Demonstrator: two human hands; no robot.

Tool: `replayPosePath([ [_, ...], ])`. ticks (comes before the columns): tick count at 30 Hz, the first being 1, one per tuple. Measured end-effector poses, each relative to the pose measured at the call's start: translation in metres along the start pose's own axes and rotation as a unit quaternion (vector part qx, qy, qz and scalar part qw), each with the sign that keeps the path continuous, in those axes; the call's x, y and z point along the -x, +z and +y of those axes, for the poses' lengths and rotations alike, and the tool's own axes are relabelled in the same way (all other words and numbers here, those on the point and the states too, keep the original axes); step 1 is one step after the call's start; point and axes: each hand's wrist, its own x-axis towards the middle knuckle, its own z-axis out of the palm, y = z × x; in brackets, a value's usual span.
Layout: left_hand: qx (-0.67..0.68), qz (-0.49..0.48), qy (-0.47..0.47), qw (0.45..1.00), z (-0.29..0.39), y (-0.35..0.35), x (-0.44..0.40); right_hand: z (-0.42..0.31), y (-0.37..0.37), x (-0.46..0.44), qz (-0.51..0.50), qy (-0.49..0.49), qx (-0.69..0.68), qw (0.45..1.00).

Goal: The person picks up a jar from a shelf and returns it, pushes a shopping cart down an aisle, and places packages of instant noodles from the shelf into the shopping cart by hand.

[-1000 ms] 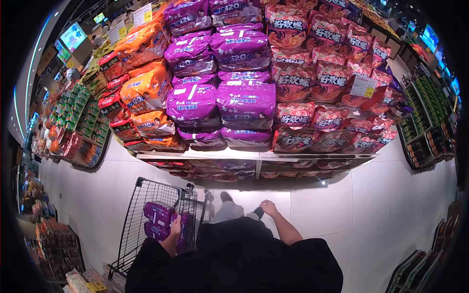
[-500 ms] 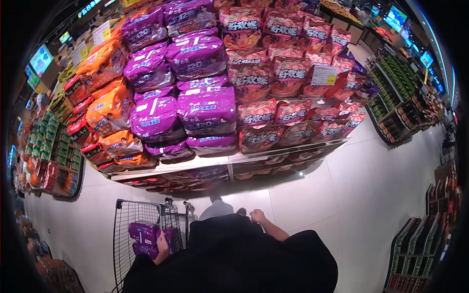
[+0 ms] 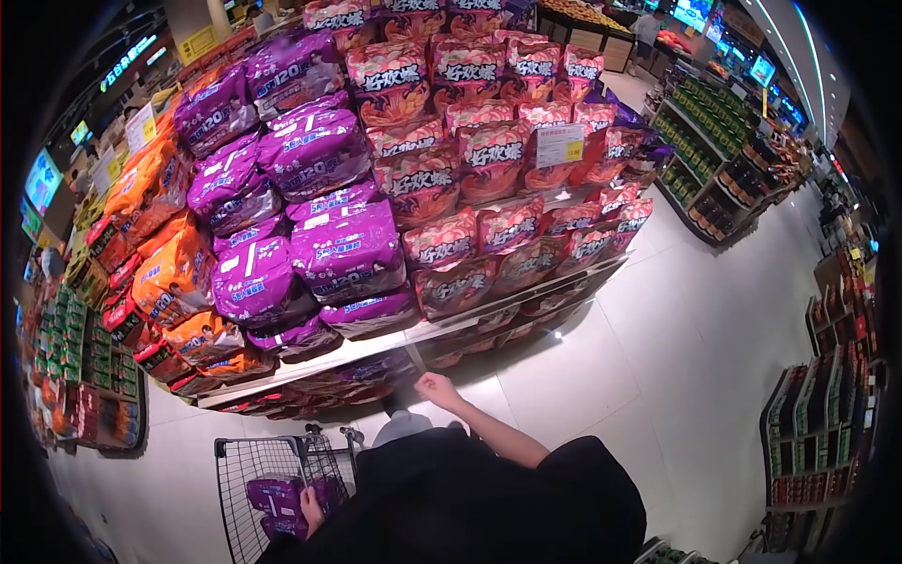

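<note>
A black wire shopping cart stands at the lower left, with purple multi-packs lying inside it. My left hand is closed around the cart's handle bar beside those packs. In front of my body, my right hand is raised with its fingers curled in, and nothing shows in it. It is nearest to the low edge of a display shelf. Purple noodle-style packs are stacked on that shelf, next to red pouches in rows.
Orange packs fill the display's left end. A price sign stands among the red pouches. Shelves of green goods are at the right, and more stacked goods lie lower right. Pale tiled floor runs between them. A person is far back.
My right hand has moved forward and left, towards the shelf edge. The view has turned right, so the display sits further left. My left hand stays on the cart.
</note>
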Motion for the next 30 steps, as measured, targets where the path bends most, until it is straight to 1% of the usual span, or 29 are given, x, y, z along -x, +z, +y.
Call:
replayPosePath([
  [1,0.007,0.013,0.010,1.000,0.015,0.002,0.011,-0.007,0.004,-0.004,0.001,0.000,-0.001,1.000],
  [2,0.013,0.028,0.019,0.999,0.024,0.004,0.016,-0.014,0.009,-0.006,-0.007,-0.006,-0.031,0.999],
  [3,0.007,0.034,0.058,0.998,0.031,0.009,0.019,-0.018,0.015,-0.005,-0.019,-0.008,-0.061,0.998],
  [4,0.000,0.044,0.094,0.995,0.031,0.011,0.020,-0.019,0.022,-0.002,-0.027,-0.004,-0.064,0.998],
  [6,-0.098,0.047,0.088,0.990,0.041,0.015,0.014,-0.022,0.030,0.000,-0.049,-0.010,-0.083,0.995],
  [8,-0.074,0.067,0.112,0.989,0.057,0.027,-0.005,-0.019,0.036,0.006,-0.069,0.002,-0.057,0.996],
  [10,-0.039,0.106,0.096,0.989,0.075,0.041,-0.026,-0.008,0.042,0.015,-0.063,0.031,-0.073,0.995],
  [12,-0.171,0.154,0.196,0.953,0.108,0.056,-0.041,-0.002,0.044,0.021,-0.067,0.051,-0.068,0.994],
  [14,-0.155,0.156,0.263,0.939,0.176,0.083,-0.040,-0.003,0.045,0.026,-0.053,0.090,-0.042,0.994],
  [15,-0.084,0.106,0.288,0.948,0.205,0.096,-0.044,0.005,0.046,0.024,-0.043,0.100,-0.034,0.994],
  [16,0.021,0.033,0.282,0.959,0.247,0.108,-0.042,0.006,0.047,0.023,-0.034,0.109,-0.037,0.993],
  [17,0.104,-0.016,0.289,0.951,0.290,0.119,-0.037,0.012,0.048,0.017,-0.032,0.104,-0.043,0.993],
  [18,0.148,-0.076,0.300,0.939,0.340,0.117,-0.027,0.019,0.050,0.016,-0.031,0.106,-0.049,0.993],
  [20,0.153,-0.170,0.375,0.898,0.422,0.089,-0.010,0.004,0.062,0.006,-0.033,0.092,-0.030,0.995],
  [21,0.218,-0.177,0.440,0.853,0.456,0.078,0.002,-0.003,0.068,0.001,-0.037,0.086,-0.005,0.996],
  [22,0.281,-0.178,0.503,0.798,0.490,0.063,0.010,-0.012,0.075,-0.008,-0.041,0.078,0.020,0.996],
  [24,0.291,-0.300,0.610,0.673,0.556,0.015,0.018,-0.023,0.091,-0.021,-0.030,0.074,0.051,0.995],
  [25,0.360,-0.297,0.659,0.590,0.576,0.009,0.021,-0.023,0.099,-0.027,-0.029,0.080,0.023,0.996],
  [26,0.416,-0.276,0.684,0.533,0.591,0.001,0.025,-0.025,0.106,-0.034,-0.026,0.082,-0.005,0.996],
  [27,0.422,-0.275,0.672,0.542,0.599,-0.006,0.023,-0.037,0.116,-0.037,-0.018,0.090,-0.005,0.996],
  [30,0.458,-0.223,0.705,0.493,0.616,-0.025,0.010,-0.053,0.139,-0.049,0.001,0.091,-0.003,0.996],
])
